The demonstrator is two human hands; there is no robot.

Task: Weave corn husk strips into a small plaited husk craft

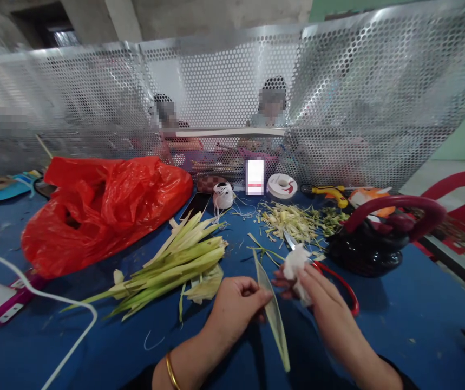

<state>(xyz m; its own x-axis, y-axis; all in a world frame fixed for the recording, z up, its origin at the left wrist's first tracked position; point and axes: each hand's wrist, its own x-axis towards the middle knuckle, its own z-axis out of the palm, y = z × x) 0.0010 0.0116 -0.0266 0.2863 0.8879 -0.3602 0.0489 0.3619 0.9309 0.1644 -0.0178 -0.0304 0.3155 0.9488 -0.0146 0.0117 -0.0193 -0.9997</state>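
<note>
My left hand (240, 304) pinches a long, pale green leaf strip (273, 314) between thumb and fingers, and the strip slants down toward me. A crumpled white tissue (297, 264) is gripped in my right hand (319, 290), just right of the strip. Behind that hand lies a pair of scissors with red handles (348, 295), partly hidden by the fingers. To the left of my left hand rests a bundle of green and yellowish leaf stalks (175, 262) on the blue table (135, 352).
A red plastic bag (106, 211) bulges at the left. Cut scraps (293, 221) form a pile beyond my right hand, beside a black kettle (366, 252) with a maroon handle. White string (224, 195), a phone (195, 206) and a ribbon spool (282, 186) sit near the perforated metal screen (224, 76). People are behind it.
</note>
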